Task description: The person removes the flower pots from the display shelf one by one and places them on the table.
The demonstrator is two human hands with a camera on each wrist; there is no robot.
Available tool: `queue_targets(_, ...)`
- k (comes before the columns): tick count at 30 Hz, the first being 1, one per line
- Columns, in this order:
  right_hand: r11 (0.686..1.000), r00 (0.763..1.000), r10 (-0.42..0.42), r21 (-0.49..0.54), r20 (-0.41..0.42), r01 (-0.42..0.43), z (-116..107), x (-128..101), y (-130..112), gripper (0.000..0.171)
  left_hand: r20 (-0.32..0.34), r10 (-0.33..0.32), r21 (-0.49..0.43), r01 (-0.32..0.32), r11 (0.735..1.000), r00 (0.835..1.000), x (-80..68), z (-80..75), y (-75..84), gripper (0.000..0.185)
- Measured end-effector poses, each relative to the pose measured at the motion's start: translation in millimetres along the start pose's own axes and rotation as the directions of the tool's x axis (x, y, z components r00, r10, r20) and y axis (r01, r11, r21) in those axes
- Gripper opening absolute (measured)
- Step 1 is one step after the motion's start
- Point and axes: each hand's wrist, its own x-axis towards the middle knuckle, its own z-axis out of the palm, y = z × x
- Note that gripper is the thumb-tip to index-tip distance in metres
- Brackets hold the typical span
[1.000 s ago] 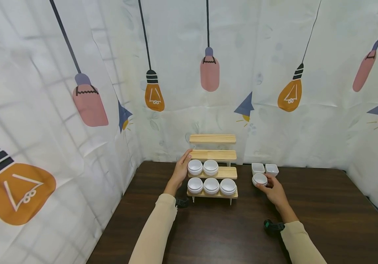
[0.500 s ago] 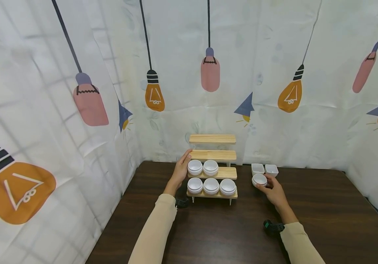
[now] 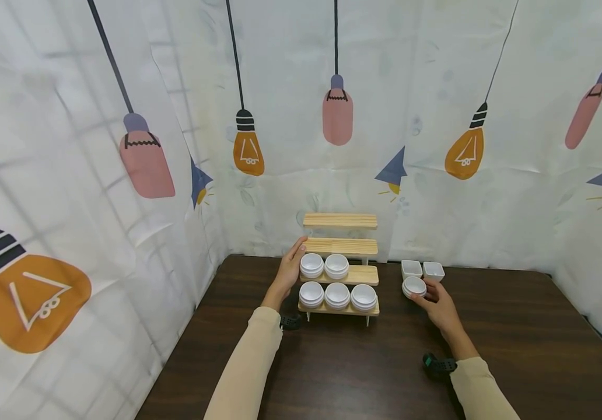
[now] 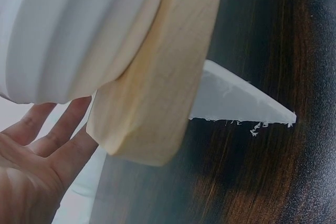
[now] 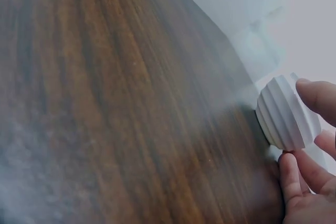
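Observation:
My right hand (image 3: pixel 441 308) pinches a round white ribbed bowl (image 3: pixel 414 286) by its right side, thumb in front and fingers behind. In the right wrist view the bowl (image 5: pixel 286 113) sits low over the dark table, thumb and fingers around it. My left hand (image 3: pixel 286 274) lies along the left end of a stepped wooden display rack (image 3: pixel 340 220), fingertips at its second tier from the top. The left wrist view has the fingers (image 4: pixel 60 135) extended behind a tier end (image 4: pixel 144 124). Three ribbed bowls (image 3: pixel 337 296) line the lowest tier; two more (image 3: pixel 336 266) occupy the tier above.
Two square white bowls (image 3: pixel 411 268) stand behind the round bowl, near the table's back edge. The dark wood table (image 3: pixel 353 373) spreads in front of the rack. A white curtain (image 3: pixel 280 70) printed with lamps hangs behind and at the sides.
The view has shifted very slightly. Both hands, the held bowl and the rack stay where they were.

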Motion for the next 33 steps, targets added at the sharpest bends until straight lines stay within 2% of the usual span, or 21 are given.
queue_targets(6, 0.999, 1.000, 0.026, 0.025, 0.003, -0.026, 0, -6, -1, 0.076, -0.007, -0.021, 0.016, 0.021, 1.000, 1.000, -0.3, -0.9, 1.7, 0.047)
queue_targets(12, 0.997, 0.999, 0.052, 0.050, -0.009, -0.052, 2, -14, -2, 0.073, -0.003, 0.013, -0.007, -0.013, 1.000, 1.000, 1.7, -1.7, 0.7, 0.051)
queue_targets(23, 0.990, 0.990, 0.128, 0.064, -0.060, -0.124, 2, -34, -16, 0.068, 0.008, 0.009, -0.013, -0.008, 1.000, 1.000, -1.0, -1.4, 0.2, 0.050)
queue_targets(28, 0.995, 0.993, 0.075, 0.077, -0.094, -0.068, 8, -39, -36, 0.054, 0.032, -0.006, -0.044, 0.008, 0.999, 0.999, -5.2, -3.6, 9.8, 0.050)
queue_targets(33, 0.995, 0.996, -0.054, 0.082, -0.075, 0.060, 17, -42, -64, 0.042, 0.059, -0.027, -0.034, 0.029, 0.999, 0.998, -16.7, -6.1, 30.3, 0.049)
